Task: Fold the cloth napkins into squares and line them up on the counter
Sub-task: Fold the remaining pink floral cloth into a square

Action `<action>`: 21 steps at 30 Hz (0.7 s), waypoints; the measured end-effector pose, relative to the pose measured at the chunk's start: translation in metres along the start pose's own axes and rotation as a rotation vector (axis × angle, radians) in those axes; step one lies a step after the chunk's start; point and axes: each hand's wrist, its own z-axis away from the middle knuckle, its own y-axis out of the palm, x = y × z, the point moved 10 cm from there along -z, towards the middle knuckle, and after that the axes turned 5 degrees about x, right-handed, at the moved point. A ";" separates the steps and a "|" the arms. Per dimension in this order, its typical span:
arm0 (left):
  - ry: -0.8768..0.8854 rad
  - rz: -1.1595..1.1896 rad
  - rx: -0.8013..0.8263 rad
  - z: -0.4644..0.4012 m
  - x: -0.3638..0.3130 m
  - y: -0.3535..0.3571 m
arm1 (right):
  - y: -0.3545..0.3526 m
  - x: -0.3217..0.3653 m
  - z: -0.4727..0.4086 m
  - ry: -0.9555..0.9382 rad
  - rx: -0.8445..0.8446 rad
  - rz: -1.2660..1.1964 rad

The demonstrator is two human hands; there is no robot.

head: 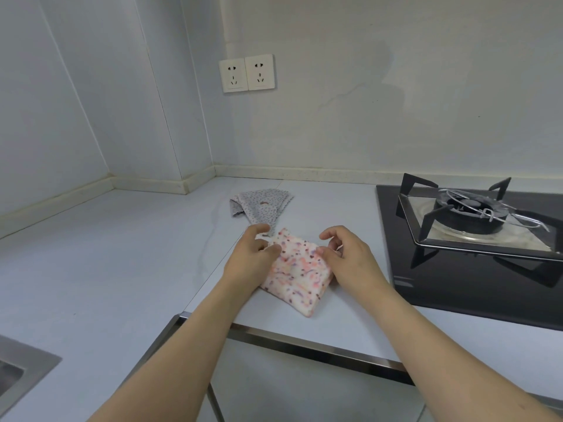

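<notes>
A pink and white speckled napkin [297, 274], folded into a rough square, lies on the white counter [122, 254] in front of me. My left hand [254, 257] pinches its far left corner between thumb and fingers. On the right, my right hand [345, 254] grips the napkin's far right edge, fingers curled. Behind them lies a grey dotted napkin [262, 207], loosely folded and rumpled, its near end touching my left hand.
A black glass gas hob [475, 278] with a burner and pan support [470, 213] fills the right side, close to the pink napkin. A steel sink corner [21, 373] shows at lower left. The counter's metal front edge [304, 345] runs below my arms. Wall sockets [246, 73] sit on the back wall.
</notes>
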 end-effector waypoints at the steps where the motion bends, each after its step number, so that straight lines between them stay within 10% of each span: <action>1: -0.002 -0.023 0.001 -0.002 0.002 0.000 | 0.000 -0.001 0.000 0.012 0.001 -0.009; 21: -0.004 -0.202 -0.033 -0.006 0.002 0.000 | 0.007 -0.010 -0.002 0.102 0.066 0.124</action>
